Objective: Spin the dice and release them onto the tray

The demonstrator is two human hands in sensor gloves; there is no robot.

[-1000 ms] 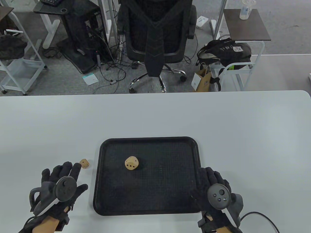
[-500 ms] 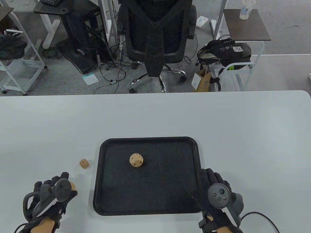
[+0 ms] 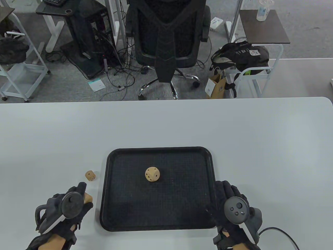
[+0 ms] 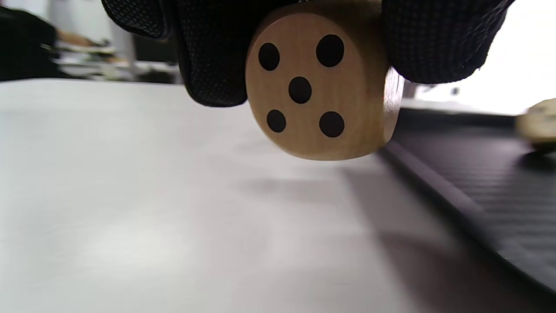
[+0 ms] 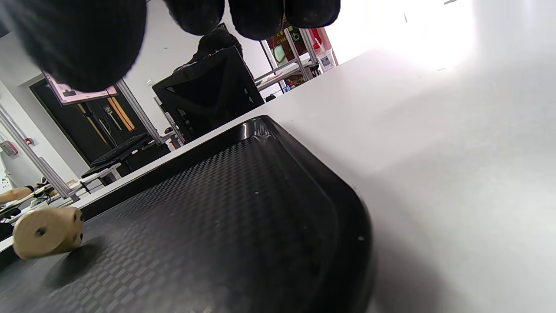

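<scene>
Three dice are in play, and one die (image 4: 319, 84) is pinched in the left hand (image 3: 65, 208), held between the gloved fingers (image 4: 438, 39) with its five-dot face toward the wrist camera. It hangs clear above the white table (image 3: 166, 125), with a shadow under it and no contact. Just to the right of this hand runs the left rim of the black tray (image 3: 104, 187). A little ahead of the hand a small die (image 3: 90, 175) lies on the table, outside the tray. Farther right, near the middle of the tray, a big die (image 3: 152, 174) lies on the textured floor.

The right hand (image 3: 235, 205) rests at the tray's right edge with relaxed fingers and holds nothing.

I judge that the step in hand is the carrying of the pinched die toward the tray. The next move calls for bringing it over the rim, giving a twist with the fingertips and letting go low, so that it stays inside.
</scene>
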